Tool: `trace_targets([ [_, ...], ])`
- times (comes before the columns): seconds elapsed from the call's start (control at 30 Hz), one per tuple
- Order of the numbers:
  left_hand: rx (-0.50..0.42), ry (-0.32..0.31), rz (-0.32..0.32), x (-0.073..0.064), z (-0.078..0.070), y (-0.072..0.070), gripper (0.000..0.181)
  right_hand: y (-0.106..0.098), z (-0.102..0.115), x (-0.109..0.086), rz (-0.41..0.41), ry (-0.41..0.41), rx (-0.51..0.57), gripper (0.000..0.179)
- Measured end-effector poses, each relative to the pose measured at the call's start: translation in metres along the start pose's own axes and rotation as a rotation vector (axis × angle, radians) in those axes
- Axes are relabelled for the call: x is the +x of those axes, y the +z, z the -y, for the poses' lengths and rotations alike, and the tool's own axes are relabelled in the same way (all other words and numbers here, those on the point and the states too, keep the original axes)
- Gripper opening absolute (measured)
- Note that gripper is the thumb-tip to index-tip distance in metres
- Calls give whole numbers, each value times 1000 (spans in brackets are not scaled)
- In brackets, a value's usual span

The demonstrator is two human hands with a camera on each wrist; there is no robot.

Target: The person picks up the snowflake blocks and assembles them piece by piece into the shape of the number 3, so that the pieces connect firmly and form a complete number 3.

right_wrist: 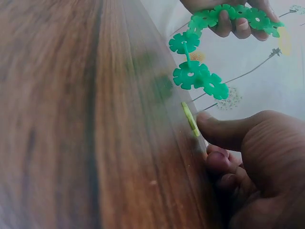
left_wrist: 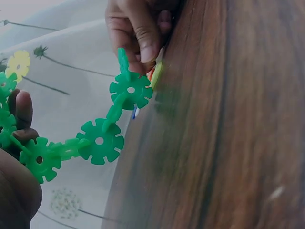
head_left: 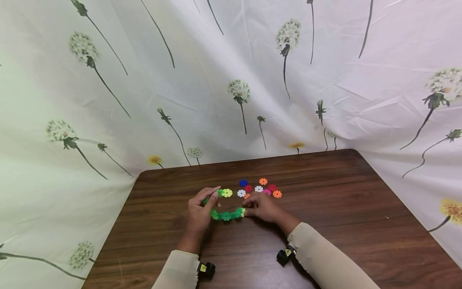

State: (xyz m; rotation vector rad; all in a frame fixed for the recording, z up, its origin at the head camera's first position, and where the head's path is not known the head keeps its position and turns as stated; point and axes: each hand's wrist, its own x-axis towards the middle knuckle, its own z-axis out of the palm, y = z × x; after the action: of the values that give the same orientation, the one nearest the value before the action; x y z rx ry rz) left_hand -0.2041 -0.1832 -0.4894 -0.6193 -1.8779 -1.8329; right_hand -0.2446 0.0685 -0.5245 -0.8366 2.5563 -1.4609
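A curved chain of green notched plastic discs [head_left: 226,216] hangs from my left hand [head_left: 200,212], which grips it near its middle. At its far end sits a yellow disc [head_left: 227,193], also visible in the left wrist view as a yellow disc [left_wrist: 18,65]. My right hand [head_left: 265,206] pinches a loose yellow-green disc [right_wrist: 190,119] at its thumb tip, beside the chain's near end. In the right wrist view this disc is edge-on and a small gap separates it from the last green disc [right_wrist: 215,88]. The fingertips behind it are partly hidden.
Beyond my right hand, several loose discs lie on the brown wooden table [head_left: 325,192]: a blue disc [head_left: 243,183], a white disc [head_left: 258,188], an orange disc [head_left: 277,194], plus red and pink ones. A white flower-printed cloth [head_left: 202,80] hangs behind the table.
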Motion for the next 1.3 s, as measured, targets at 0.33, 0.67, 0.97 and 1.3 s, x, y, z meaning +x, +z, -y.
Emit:
trace_targets([
  [0.33, -5, 21, 0, 2, 1, -6, 21, 2, 4, -1, 7, -12, -60, 26],
  [0.67, 10, -1, -14, 2, 4, -6, 21, 4, 1, 0, -1, -22, -98, 20],
  [0.97, -2, -3, -10, 0, 3, -4, 20, 5, 1, -2, 22, 17, 0, 22],
  [1.3, -27, -43, -22, 1, 1, 0, 22, -6, 5, -4, 31, 14, 32, 21],
])
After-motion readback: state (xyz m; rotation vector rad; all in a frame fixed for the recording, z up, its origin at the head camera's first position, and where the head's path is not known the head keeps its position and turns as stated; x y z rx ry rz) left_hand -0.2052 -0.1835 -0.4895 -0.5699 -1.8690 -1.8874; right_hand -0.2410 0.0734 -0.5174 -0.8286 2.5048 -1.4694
